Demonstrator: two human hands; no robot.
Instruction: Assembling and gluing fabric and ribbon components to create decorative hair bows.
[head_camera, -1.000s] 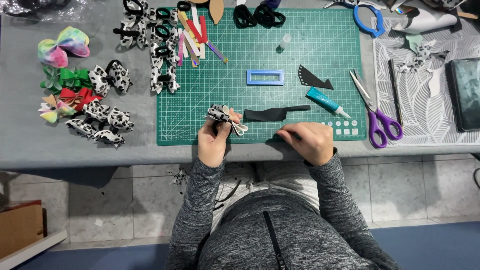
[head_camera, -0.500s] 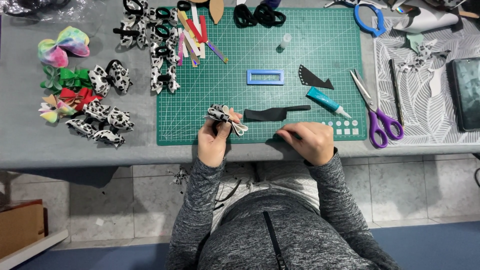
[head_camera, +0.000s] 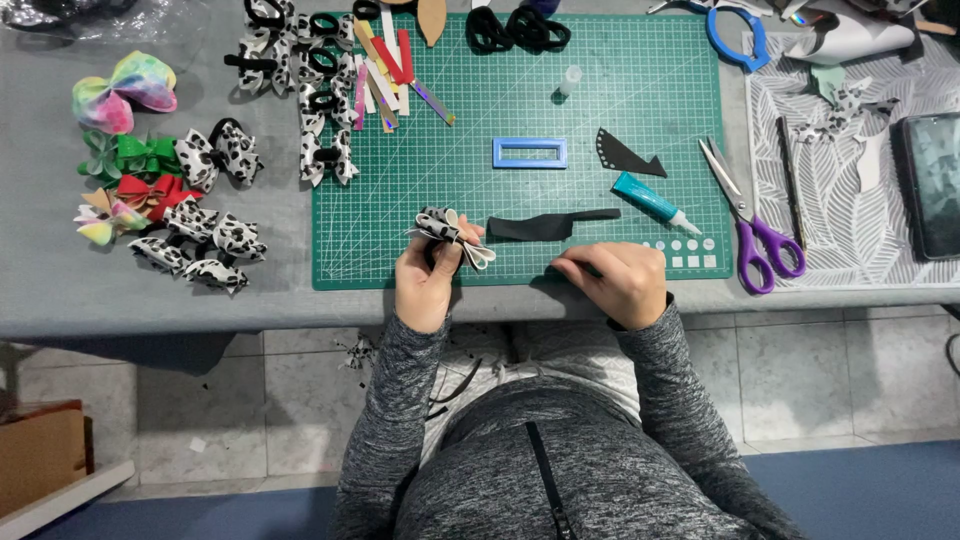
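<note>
At green mat (head_camera: 600, 120) front edge: left hand (head_camera: 425, 285) pinches spotted bow (head_camera: 450, 230); right hand (head_camera: 615, 280) curled, contents unclear.

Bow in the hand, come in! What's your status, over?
Left hand pinching spotted bow over green cutting mat. Right hand curled on mat's front edge. Black strip lies between, untouched; nothing blocking.

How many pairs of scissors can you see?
2. The purple-handled scissors lie at the right edge of the green cutting mat, right of the glue tube. The blue-handled scissors sit at the mat's top right corner, partly cut off; more may be hidden.
</note>
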